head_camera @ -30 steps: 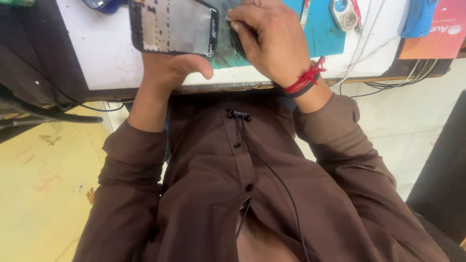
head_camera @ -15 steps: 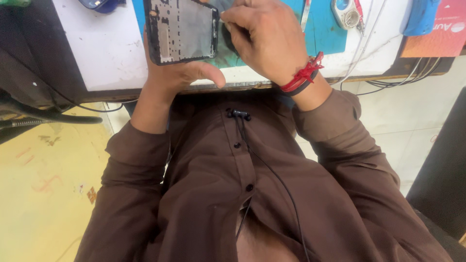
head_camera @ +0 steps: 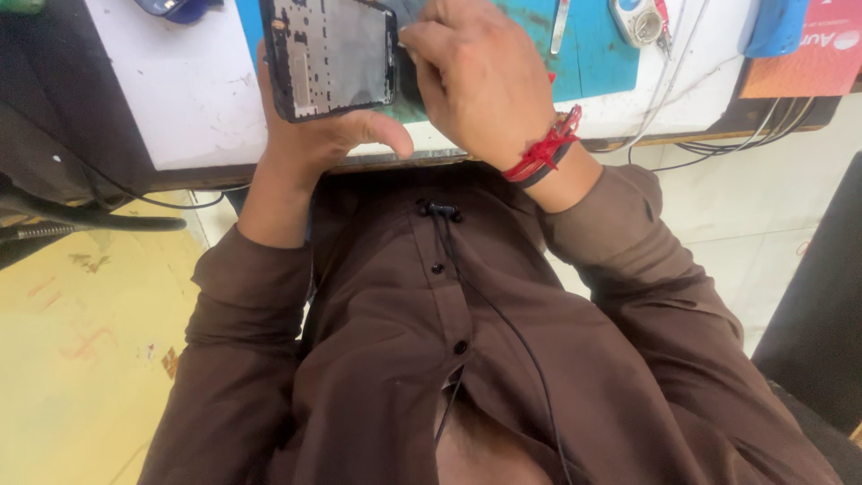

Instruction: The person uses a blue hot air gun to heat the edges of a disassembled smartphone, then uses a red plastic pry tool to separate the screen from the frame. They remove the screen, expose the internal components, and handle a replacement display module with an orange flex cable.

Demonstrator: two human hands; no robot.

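Observation:
My left hand cradles an opened phone frame, black-edged with a bare grey metal inside, held tilted above the white desk. My right hand, with red thread and a dark band at the wrist, presses its closed fingertips against the frame's right edge. Whether those fingers pinch a small tool is hidden. Both hands hover over a blue-green work mat.
On the mat lie a metal tweezer-like tool and a small round tool. A blue object and an orange card sit at the right. White cables hang off the desk edge. A black cord crosses the yellow floor at left.
The phone frame has shifted right and nearer to me in my left hand. My right hand stays at its right edge.

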